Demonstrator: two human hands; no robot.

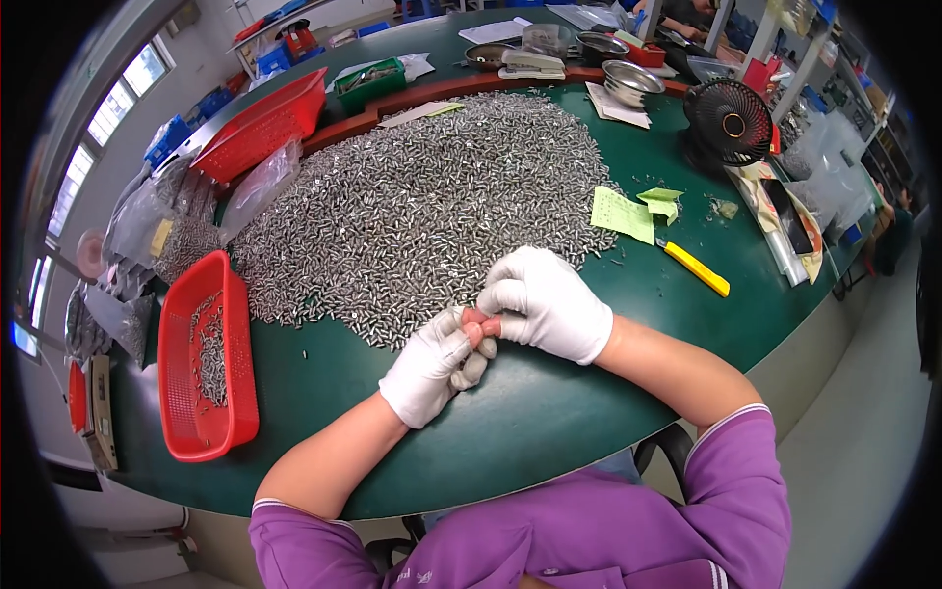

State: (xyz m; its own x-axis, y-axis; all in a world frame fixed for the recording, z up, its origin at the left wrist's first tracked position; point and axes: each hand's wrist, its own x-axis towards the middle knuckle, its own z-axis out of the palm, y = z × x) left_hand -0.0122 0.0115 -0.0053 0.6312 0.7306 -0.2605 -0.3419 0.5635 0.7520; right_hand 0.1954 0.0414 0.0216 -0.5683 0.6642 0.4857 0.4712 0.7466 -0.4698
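Gloved hands meet at frame centre on the green desk [549, 412], left hand [432, 365] and right hand [546, 304] fingers pinched together, touching, just below the heap of small metal pins [422, 211].

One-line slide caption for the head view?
Gloved left hand and right hand meet beside a pile of small metal parts.

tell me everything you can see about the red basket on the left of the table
The red basket is a shallow rectangular tray of what looks like plastic, with perforated mesh walls and floor and a solid rim. It lies flat on the green table, near its left edge, long side running away from the person. A thin scatter of small silver metal pieces lies inside, mostly toward the far end. Neither gloved hand touches it; the big pile of metal pieces lies just to its right.
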